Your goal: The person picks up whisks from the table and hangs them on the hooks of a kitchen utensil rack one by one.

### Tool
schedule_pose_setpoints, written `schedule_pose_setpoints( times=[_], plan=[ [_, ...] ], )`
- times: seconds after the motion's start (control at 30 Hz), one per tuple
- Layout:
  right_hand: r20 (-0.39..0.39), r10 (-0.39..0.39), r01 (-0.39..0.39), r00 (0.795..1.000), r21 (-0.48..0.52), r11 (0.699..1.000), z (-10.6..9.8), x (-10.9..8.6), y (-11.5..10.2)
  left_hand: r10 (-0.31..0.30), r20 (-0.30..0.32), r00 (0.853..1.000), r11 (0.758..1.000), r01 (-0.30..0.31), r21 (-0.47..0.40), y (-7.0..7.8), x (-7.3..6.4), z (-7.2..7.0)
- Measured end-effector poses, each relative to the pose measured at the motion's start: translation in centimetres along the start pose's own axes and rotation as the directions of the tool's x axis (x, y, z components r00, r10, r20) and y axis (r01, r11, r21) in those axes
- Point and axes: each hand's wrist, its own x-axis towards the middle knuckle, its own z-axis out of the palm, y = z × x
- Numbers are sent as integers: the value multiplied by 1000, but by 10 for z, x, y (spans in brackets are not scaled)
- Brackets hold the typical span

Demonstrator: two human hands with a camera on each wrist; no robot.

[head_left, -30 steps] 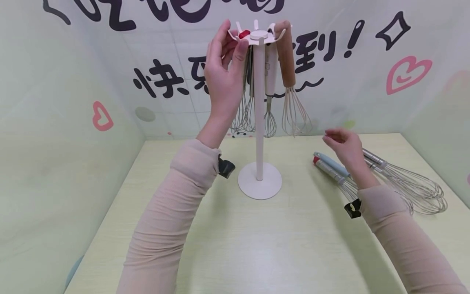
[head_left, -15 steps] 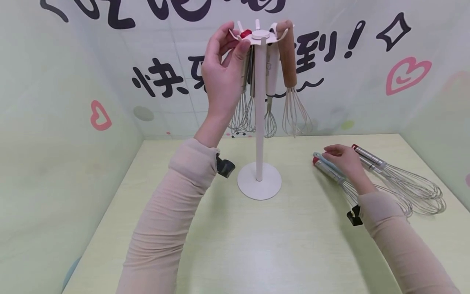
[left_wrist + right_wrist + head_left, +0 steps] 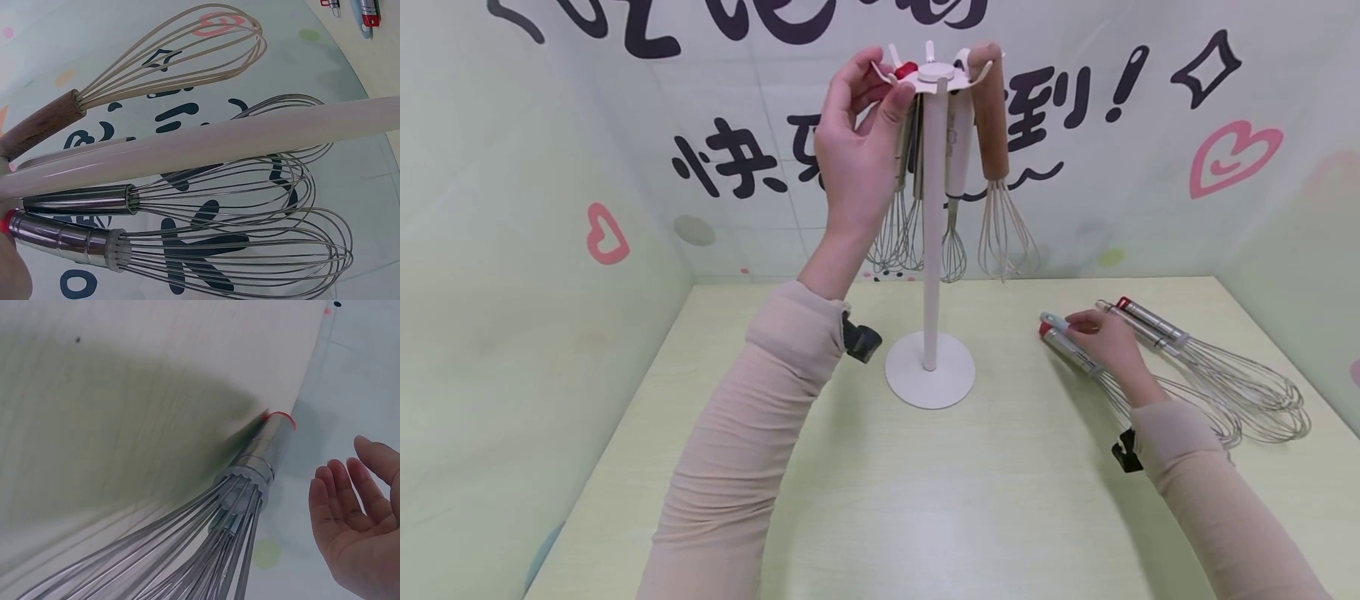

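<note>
A: Right hand (image 3: 1111,343) first. Position?
B: Right side of the table (image 3: 962,500), fingertips at the handle of a light blue whisk (image 3: 1051,319). Palm hides most of that handle.
A: Its heading?
B: Handle end points away from the person and leftward, toward the rack side. Visible stub slants, running back under the hand. Its wires can't be sorted from those beside it.
A: Grip there?
B: Can't tell. Right wrist view has fingers loosely bent, thumb apart, nothing seen between; head view sets the tips right over the blue.
A: Neighbours?
B: A red-ended steel whisk (image 3: 1078,354) just beside it, on the same diagonal: handle far-left, wires near-right. Two more steel whisks (image 3: 1153,321) lie beyond the hand, similarly slanted.
A: Left hand (image 3: 859,158)?
B: High up, thumb and fingers pinching the hooked top of the white rack (image 3: 931,208) at its left edge. Narrow hold.
A: Rack's axis?
B: Upright, pole vertical, round base (image 3: 910,383) flat on the table, left of the lying whisks.
A: Hanging load?
B: Handles up, wires down. Wooden-handled whisk (image 3: 990,125) on the right, tilted slightly, wires outward; white-handled whisk (image 3: 957,146) next; two steel-handled whisks (image 3: 65,240) nearest the left hand.
</note>
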Motion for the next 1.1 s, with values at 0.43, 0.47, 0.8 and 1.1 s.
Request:
schedule_pose_setpoints(
  times=[0.43, 0.47, 0.8, 1.1],
  plan=[
    [40, 5, -5, 999, 15, 1000, 7, -2, 11, -3, -13, 1000, 1000, 3, 1, 0, 0, 1],
    [40, 3, -4, 999, 16, 1000, 7, -2, 11, -2, -16, 1000, 1000, 2, 3, 0, 0, 1],
    [45, 0, 1, 999, -19, 1000, 5, -6, 14, 18, -40, 999, 1000, -18, 2, 1, -2, 2],
    [70, 27, -26, 997, -24, 999, 8, -3, 17, 12, -87, 996, 999, -15, -30, 5, -5, 6]
  ],
)
